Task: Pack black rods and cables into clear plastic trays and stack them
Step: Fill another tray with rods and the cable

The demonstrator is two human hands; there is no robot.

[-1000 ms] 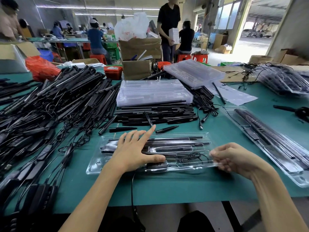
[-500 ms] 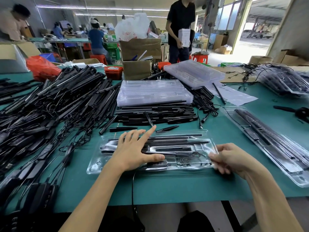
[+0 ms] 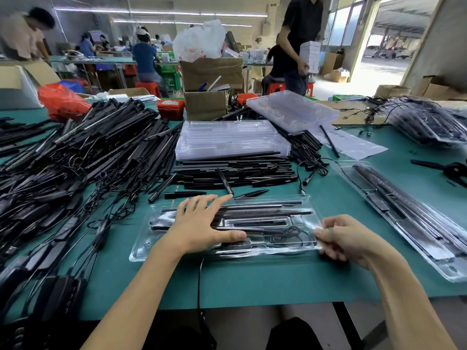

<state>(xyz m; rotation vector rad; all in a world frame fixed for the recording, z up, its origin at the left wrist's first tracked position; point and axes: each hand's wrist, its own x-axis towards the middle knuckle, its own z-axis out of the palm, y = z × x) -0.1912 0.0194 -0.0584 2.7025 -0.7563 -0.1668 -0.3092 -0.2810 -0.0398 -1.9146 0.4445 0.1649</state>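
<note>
A clear plastic tray (image 3: pixel 141 251) lies in front of me on the green table, holding black rods (image 3: pixel 273 212) and a coiled cable (image 3: pixel 288 236). My left hand (image 3: pixel 199 224) rests flat on the tray's left half, fingers spread and thumb pressing near its front. My right hand (image 3: pixel 346 238) pinches the tray's right end with curled fingers. A stack of filled trays (image 3: pixel 409 223) lies at the right. Empty clear trays (image 3: pixel 230 138) are stacked behind a row of loose black rods (image 3: pixel 232 173).
A large heap of black rods and cables (image 3: pixel 75 162) covers the left of the table. Another tray stack (image 3: pixel 290 109), cardboard boxes (image 3: pixel 209 72) and a red bin (image 3: pixel 170 108) stand at the back. More bagged parts (image 3: pixel 429 122) lie far right. People work behind the table.
My right hand has shifted slightly along the tray's right end and the tray's right edge sits a little lower. The person standing at the back has walked to the right. My left hand stays put.
</note>
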